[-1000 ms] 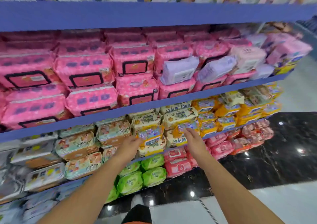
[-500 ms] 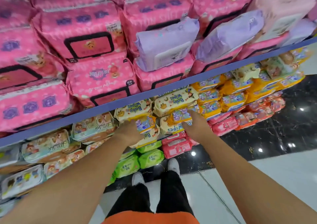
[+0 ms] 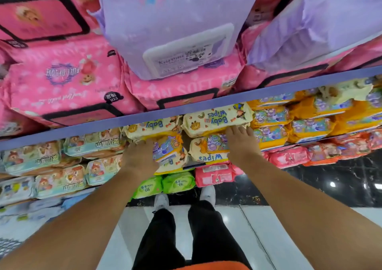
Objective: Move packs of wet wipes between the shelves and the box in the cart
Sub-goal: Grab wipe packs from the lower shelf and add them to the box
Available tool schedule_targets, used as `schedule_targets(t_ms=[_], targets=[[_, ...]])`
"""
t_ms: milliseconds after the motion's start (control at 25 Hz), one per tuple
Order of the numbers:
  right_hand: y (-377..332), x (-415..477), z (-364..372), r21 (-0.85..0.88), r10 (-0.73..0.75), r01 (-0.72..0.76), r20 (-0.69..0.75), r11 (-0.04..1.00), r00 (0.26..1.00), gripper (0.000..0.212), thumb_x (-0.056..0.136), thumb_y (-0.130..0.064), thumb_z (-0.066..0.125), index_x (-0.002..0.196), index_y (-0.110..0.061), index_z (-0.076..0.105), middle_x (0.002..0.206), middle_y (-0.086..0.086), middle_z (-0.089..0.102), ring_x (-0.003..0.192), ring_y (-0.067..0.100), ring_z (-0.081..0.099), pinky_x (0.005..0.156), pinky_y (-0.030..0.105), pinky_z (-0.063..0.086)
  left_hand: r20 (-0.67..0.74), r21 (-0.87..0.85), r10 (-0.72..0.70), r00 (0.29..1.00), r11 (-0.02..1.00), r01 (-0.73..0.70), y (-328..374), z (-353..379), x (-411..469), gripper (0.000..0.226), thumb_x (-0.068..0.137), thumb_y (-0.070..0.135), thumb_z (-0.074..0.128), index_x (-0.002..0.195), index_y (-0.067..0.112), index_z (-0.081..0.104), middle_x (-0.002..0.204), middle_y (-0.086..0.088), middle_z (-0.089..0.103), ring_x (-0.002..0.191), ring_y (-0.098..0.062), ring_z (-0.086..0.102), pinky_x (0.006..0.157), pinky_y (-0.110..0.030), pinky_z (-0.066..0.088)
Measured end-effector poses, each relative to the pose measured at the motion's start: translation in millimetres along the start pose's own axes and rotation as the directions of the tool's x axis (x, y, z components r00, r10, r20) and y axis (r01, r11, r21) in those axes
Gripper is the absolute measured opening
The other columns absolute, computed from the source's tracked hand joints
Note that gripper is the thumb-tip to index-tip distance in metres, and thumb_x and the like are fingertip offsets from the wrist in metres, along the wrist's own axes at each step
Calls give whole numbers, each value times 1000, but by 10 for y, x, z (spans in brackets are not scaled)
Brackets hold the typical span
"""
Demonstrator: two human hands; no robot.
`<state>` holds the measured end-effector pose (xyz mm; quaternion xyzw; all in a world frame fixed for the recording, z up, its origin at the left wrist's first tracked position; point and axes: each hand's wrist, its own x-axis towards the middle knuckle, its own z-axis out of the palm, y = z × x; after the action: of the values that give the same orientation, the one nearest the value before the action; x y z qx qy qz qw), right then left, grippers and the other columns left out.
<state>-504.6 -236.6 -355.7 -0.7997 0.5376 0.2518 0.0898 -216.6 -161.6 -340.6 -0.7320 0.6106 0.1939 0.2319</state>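
Both forearms reach up from the lower corners to mid-frame. The left hand (image 3: 140, 158) rests against a cream pack's (image 3: 170, 153) left end, fingertips hidden, grip unclear. The right hand (image 3: 240, 144) lays straight fingers on the neighbouring pack (image 3: 208, 150), below the blue shelf (image 3: 206, 103) edge.

We are looking down at a glossy floor, pale tiles (image 3: 231, 214) underfoot meeting black marbled stone (image 3: 322, 195) where overhead lights are glinting (image 3: 332, 184), while a blue shelf edge (image 3: 289, 87) is slanting across above.
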Motion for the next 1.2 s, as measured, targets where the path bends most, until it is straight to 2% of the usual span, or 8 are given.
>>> schedule_targets(t_ms=[120,200,280,360,480,720,880,1200], targets=[[42,-128,-126,135,-55,53,5,989,998,63,80,-36,71,133,-15,43,129,5,53,120,28,53,101,43,46,76,-347,-104,992,929,125,10,-105,-285,49,72,60,74,102,26,55,97,0,65,88,-26,64,68,-33,49],[26,-331,-195,499,26,-35,26,866,999,53,77,-38,75,117,-16,48,109,2,54,99,25,56,75,36,49,188,-707,-117,975,674,217,-4,-136,-526,43,74,57,80,100,28,62,90,2,69,76,-22,67,61,-32,49],[-73,-610,-295,879,68,-205,195,431,978,54,72,-40,83,108,-14,52,100,1,61,84,22,59,66,36,49,241,-885,-114,964,382,266,-64,-157,-844,38,76,50,84,105,30,71,93,4,76,78,-21,71,65,-34,54],[-261,-870,-325,957,30,-288,287,46,958,66,66,-42,89,120,-19,59,113,0,72,98,22,70,87,45,57,266,-945,-145,953,155,287,-140,-151,-1161,39,76,43,86,110,29,72,101,3,79,87,-22,76,79,-41,61],[-730,-1211,-516,954,-49,-252,247,-165,968,46,72,-29,88,109,-34,60,110,-3,76,103,21,72,98,47,54,263,-964,-196,945,-98,248,-376,-100,-1634,28,82,29,83,105,27,68,99,1,78,74,-8,76,67,-29,60],[-2073,-1842,-856,972,-230,-216,190,-91,954,65,55,-44,90,114,-35,66,113,-2,76,107,27,71,101,56,51,226,-925,-363,904,-370,83,-1343,354,-2896,36,79,31,85,111,23,70,95,1,81,85,-19,78,81,-39,61],[-3319,-2506,-985,983,-340,-180,179,28,923,41,69,-39,85,104,-30,65,104,-4,77,100,24,71,101,51,52,222,-860,-506,833,-505,-77,-2112,924,-4007,38,81,22,84,115,17,70,103,-7,80,90,-30,77,78,-47,62],[-5588,-3419,-772,945,-521,-1,181,327,834,24,82,-30,79,102,-23,67,93,-6,74,86,16,70,73,33,53,447,-699,-687,573,-668,-256,-3230,2364,-5641,36,81,19,84,114,19,70,102,-6,80,90,-27,78,84,-47,62]])
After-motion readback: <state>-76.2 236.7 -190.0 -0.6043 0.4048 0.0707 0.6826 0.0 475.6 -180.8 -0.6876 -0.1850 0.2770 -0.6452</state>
